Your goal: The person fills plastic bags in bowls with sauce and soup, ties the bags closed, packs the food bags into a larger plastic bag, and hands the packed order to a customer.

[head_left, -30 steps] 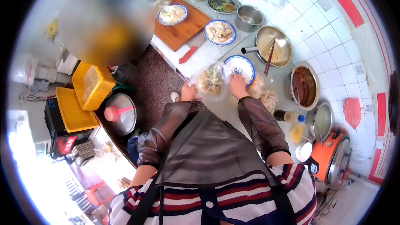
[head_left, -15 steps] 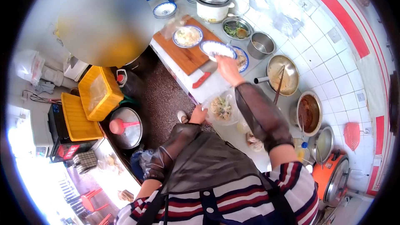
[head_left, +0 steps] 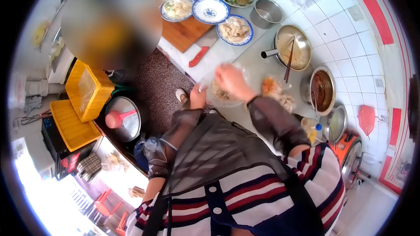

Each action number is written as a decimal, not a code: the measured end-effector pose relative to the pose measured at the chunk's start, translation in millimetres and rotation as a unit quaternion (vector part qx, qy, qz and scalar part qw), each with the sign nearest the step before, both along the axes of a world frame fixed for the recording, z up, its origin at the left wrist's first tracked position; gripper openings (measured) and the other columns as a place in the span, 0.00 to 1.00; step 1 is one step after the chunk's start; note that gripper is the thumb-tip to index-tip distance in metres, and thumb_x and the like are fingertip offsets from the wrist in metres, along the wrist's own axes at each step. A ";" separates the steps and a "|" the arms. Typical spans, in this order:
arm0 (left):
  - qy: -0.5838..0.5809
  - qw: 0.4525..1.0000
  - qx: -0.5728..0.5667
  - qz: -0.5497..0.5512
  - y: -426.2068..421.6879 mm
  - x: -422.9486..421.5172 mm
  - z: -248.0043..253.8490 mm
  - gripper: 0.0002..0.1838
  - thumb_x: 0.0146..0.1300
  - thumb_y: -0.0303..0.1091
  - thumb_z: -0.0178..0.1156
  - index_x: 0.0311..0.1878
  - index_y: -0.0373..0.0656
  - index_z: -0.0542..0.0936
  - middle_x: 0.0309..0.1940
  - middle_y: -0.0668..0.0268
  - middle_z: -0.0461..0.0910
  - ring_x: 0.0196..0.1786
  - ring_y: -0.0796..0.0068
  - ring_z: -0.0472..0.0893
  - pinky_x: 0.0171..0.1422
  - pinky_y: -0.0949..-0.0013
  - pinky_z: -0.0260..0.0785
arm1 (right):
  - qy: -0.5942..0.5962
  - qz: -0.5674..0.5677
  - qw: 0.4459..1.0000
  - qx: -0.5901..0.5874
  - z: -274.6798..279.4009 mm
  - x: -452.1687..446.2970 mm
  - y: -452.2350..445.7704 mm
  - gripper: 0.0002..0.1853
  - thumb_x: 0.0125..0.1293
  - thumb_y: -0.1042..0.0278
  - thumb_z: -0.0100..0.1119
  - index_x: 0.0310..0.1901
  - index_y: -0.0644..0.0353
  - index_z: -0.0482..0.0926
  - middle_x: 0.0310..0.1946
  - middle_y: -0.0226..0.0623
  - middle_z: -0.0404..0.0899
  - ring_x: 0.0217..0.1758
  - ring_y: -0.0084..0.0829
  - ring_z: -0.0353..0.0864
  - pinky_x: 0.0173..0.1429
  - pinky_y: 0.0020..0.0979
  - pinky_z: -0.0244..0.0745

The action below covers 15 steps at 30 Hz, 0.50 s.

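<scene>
A clear plastic bag [head_left: 205,98] with pale pieces of food in it lies on the counter in front of me. My left hand [head_left: 198,97] is closed on the bag's near left edge. Over the bag's mouth is my right hand [head_left: 236,84], fingers curled down; its fingertips are hidden, so what they hold cannot be seen. Beyond it, a bare blue-rimmed plate [head_left: 211,11] sits between a plate of pale shredded food [head_left: 176,8] and a plate of pale pieces [head_left: 235,30]. A red-handled knife [head_left: 199,57] lies nearby.
The wooden cutting board [head_left: 183,35] is at the far left of the counter. Along the wall stand a steel pot [head_left: 266,13], a pan with chopsticks [head_left: 294,48] and a bowl of dark sauce [head_left: 323,91]. Bags of food [head_left: 271,86] lie right of my hand. Yellow crates [head_left: 74,124] are left.
My right hand has let go of the bare plate and moved back toward me, over the bag. The plate now lies flat. My left hand stays on the bag; the view has shifted.
</scene>
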<state>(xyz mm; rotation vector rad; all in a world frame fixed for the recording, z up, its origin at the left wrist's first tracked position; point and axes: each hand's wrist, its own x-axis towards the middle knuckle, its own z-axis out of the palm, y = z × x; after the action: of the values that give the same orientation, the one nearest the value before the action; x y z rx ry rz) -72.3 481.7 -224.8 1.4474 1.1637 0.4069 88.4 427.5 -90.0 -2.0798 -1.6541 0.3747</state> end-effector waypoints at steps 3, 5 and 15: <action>-0.094 0.994 0.037 0.028 -9.3 7.3 8.6 0.11 0.57 0.28 0.55 0.43 0.32 0.75 0.28 0.49 0.79 0.30 0.58 0.80 0.35 0.61 0.70 | -0.072 -0.036 0.996 -0.045 -63.1 -15.4 -48.7 0.14 0.52 0.74 0.56 0.43 0.55 0.76 0.42 0.45 0.70 0.48 0.49 0.68 0.49 0.43 0.69; -0.076 0.992 0.090 0.045 -15.1 12.8 45.2 0.09 0.57 0.25 0.54 0.41 0.32 0.75 0.26 0.54 0.79 0.27 0.67 0.79 0.33 0.64 0.70 | -0.070 -0.092 0.991 -0.064 -83.6 -14.2 -64.8 0.16 0.51 0.75 0.56 0.45 0.55 0.76 0.45 0.46 0.68 0.49 0.49 0.67 0.50 0.43 0.69; -0.002 0.997 0.060 0.052 -17.1 1.3 0.1 0.19 0.53 0.28 0.55 0.48 0.30 0.74 0.36 0.50 0.80 0.38 0.60 0.81 0.45 0.63 0.71 | 0.014 -0.209 0.974 0.082 -21.7 37.2 -134.0 0.15 0.55 0.72 0.56 0.47 0.60 0.75 0.46 0.50 0.72 0.49 0.49 0.71 0.53 0.43 0.69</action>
<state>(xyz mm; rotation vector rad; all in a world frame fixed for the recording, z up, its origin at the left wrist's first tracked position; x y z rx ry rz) -70.9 464.6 -224.7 1.4917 1.2328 0.5606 125.5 293.5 -111.7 -2.2101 -1.1434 0.1213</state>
